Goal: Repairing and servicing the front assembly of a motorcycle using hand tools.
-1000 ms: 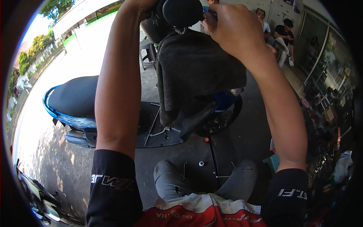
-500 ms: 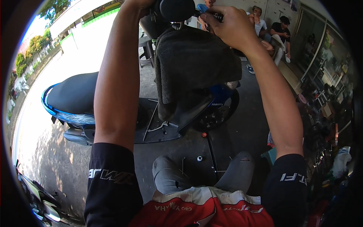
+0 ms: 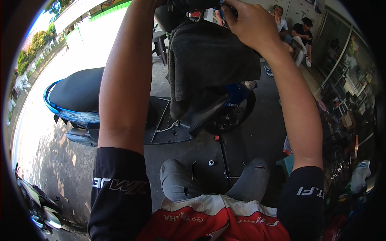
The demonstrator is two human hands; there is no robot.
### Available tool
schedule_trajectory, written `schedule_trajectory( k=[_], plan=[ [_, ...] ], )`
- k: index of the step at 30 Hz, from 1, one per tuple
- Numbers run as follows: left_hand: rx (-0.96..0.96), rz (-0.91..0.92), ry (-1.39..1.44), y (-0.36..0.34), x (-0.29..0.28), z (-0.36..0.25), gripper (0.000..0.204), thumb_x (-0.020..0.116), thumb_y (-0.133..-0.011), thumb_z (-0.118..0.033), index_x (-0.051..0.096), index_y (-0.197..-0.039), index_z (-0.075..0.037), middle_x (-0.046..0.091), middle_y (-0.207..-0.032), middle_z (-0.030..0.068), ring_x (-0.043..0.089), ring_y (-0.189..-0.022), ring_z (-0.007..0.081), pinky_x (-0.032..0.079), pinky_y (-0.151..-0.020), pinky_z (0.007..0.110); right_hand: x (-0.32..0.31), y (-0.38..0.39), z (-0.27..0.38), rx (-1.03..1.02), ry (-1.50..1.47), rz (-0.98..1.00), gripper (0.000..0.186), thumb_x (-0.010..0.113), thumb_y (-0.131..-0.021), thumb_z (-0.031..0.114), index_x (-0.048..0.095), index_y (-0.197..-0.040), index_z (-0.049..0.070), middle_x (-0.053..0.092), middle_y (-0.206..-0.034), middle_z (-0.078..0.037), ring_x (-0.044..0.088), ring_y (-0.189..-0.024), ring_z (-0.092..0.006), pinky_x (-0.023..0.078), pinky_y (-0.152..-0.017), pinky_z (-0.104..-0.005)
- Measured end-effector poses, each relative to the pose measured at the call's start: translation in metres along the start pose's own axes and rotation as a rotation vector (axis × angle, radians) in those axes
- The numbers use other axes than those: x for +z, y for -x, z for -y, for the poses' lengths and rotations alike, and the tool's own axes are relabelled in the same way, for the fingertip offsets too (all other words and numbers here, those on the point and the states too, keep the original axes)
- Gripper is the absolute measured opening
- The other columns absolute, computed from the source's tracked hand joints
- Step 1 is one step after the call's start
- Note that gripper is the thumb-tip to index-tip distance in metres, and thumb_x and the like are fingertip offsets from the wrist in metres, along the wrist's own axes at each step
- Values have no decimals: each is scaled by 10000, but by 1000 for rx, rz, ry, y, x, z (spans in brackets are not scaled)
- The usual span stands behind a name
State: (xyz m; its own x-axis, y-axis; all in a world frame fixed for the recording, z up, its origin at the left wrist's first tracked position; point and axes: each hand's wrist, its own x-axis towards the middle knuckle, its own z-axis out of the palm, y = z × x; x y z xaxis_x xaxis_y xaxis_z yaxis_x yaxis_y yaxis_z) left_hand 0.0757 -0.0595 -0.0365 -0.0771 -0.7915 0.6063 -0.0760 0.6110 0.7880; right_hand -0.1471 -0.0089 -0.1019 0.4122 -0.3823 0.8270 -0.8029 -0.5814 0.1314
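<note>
Both arms stretched up/fwd, right hand (image 3: 251,24) fingers curled shut, left hand out of frame.

Grey concrete floor (image 3: 257,132) lies in shade; the street (image 3: 52,92) on the left is sunlit, with trees (image 3: 36,44). Cluttered shop shelves (image 3: 345,100) stand on the right.

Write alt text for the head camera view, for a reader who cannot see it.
Seen from above, a person's right hand grips a part at the front of a blue scooter, above a dark grey towel draped over it. The left forearm reaches up too, its hand cut off by the frame's top edge. Two people sit in the background by a cluttered workshop.
</note>
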Motion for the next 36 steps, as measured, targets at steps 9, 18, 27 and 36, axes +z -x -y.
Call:
schedule_trajectory(
  k=[9, 18, 27, 36],
  plan=[
    [45, 21, 12, 0, -1, 2, 172, 654, -886, -49, 628, -1030, 42, 662, -802, 92, 642, -617, 162, 523, -505, 281, -3, -13, 24, 26, 290, 78, 253, 598, -890, 217, 732, -846, 7, 700, -780, -242, 718, -772, -405, 583, -698, -494],
    [12, 22, 11, 4, 0, 1, 124, 649, -897, -56, 671, -965, 45, 678, -796, 106, 649, -603, 165, 521, -501, 270, 4, -15, 35, -12, 197, 23, 242, 594, -859, 180, 734, -841, -17, 706, -831, -264, 718, -811, -423, 581, -734, -504],
    [21, 75, 34, 2, -3, 4, 109, 644, -913, -68, 681, -954, 27, 679, -781, 86, 646, -600, 146, 510, -493, 267, 1, -23, 1, 78, -105, 142, 209, 583, -831, 118, 725, -912, -13, 672, -844, -317, 673, -833, -481, 533, -756, -531],
    [8, 33, -32, 2, -3, 1, 126, 661, -897, -95, 679, -948, 18, 660, -746, 64, 621, -582, 135, 485, -485, 263, 1, -26, -19, 34, -237, 266, 224, 589, -891, 176, 704, -990, 11, 695, -900, -257, 671, -863, -445, 516, -763, -508]
  ],
)
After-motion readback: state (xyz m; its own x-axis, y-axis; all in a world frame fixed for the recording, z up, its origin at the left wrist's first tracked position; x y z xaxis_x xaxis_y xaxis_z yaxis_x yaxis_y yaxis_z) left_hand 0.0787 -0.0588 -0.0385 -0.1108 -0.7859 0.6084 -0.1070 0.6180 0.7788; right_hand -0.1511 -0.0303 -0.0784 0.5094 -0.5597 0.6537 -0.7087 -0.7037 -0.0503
